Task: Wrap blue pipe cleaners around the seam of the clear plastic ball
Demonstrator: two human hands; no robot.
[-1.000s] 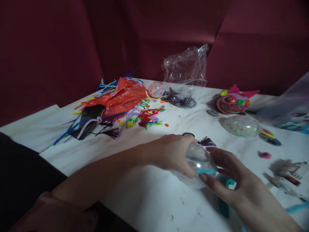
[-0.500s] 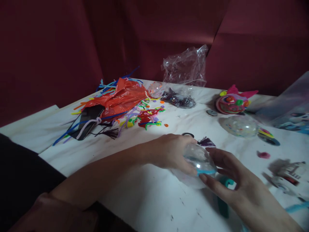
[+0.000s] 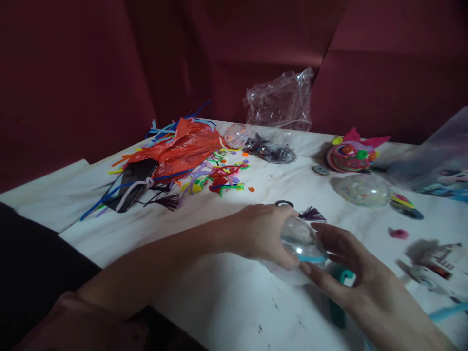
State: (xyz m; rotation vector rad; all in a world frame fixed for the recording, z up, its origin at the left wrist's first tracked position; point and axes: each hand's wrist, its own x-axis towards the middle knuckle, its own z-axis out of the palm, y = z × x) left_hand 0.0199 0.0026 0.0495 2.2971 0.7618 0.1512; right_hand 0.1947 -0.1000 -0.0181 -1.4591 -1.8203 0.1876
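A clear plastic dome (image 3: 302, 239) with a light blue strip along its lower edge is between my two hands, low over the white table (image 3: 204, 302). My left hand (image 3: 265, 231) wraps its left side, thumb at the front. On the right side, my right hand (image 3: 343, 265) holds it with thumb and fingertips. A teal tool (image 3: 337, 312) lies partly hidden below my right hand. Just behind the dome are a black ring (image 3: 284, 203) and a dark purple tassel (image 3: 312, 215).
Back left, a red plastic bag (image 3: 186, 146) lies among coloured pipe cleaners beside a black phone (image 3: 133, 183). Clear wrapping (image 3: 281, 102) stands at the back. To the right are a decorated pink head (image 3: 353, 156), a speckled clear dome (image 3: 365, 190) and a pink lump (image 3: 398, 234).
The dome and my left hand have shifted very slightly. Both hands keep their hold, and the things around them look the same.
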